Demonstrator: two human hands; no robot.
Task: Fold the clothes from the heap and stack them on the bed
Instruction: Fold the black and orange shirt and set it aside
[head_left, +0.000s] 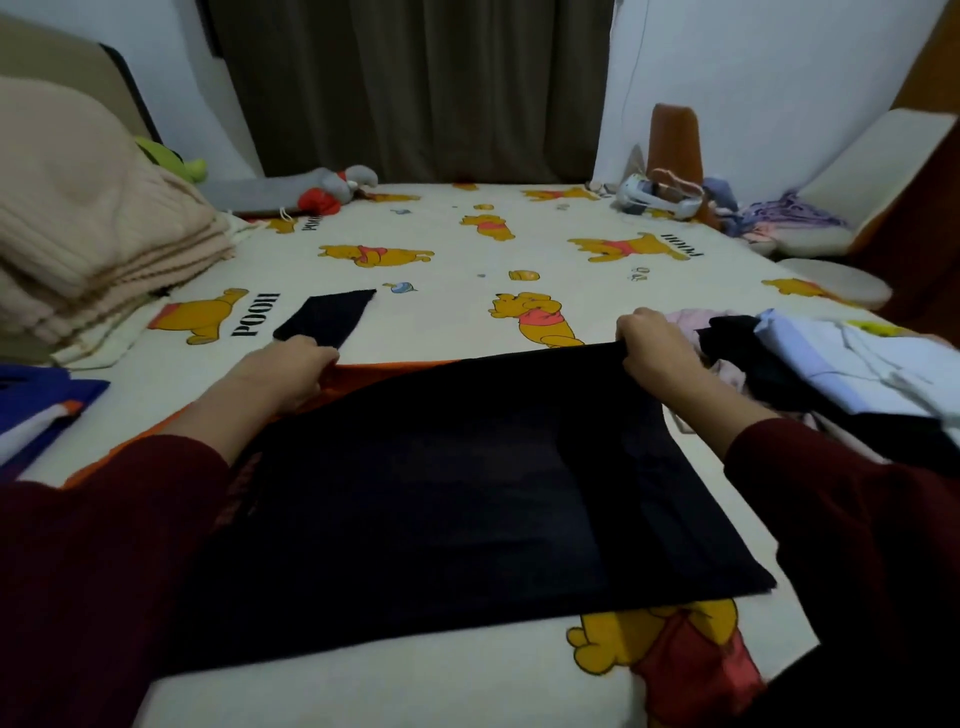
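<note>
Garment in work: a large dark navy cloth garment with orange parts (457, 478) lies flat on the bed with the cream bear-print sheet (447, 244), in the lower centre of the frame; an orange edge shows under its far left side.
Left hand: the left hand (288, 371) has its fingers curled around the far left corner of the garment and grips it.
Right hand: the right hand (657, 343) pinches the far right corner of the same edge, with fingers closed on the cloth.
Step, as I judge: the far edge is lifted a little between the two hands, so probably a fold toward the person is beginning.
Heap: a mixed heap of unfolded clothes, white, light blue, black and pink (831, 369), lies at the right of the frame, just beside the right hand.
Other things: a small dark folded piece (327, 314) lies just beyond the left hand; a folded beige ribbed blanket (88, 234) is at the upper left; a blue, white and orange cloth (36, 410) is at the left edge.
Risk one: if one hand pulls more than the other, the fold can come crooked and the orange layer below can wrinkle.
Risk two: the right hand is close to the heap, so it can catch or drag a loose piece into the fold.
Risk three: a weak grip lets a corner slip and the edge falls unevenly.
</note>
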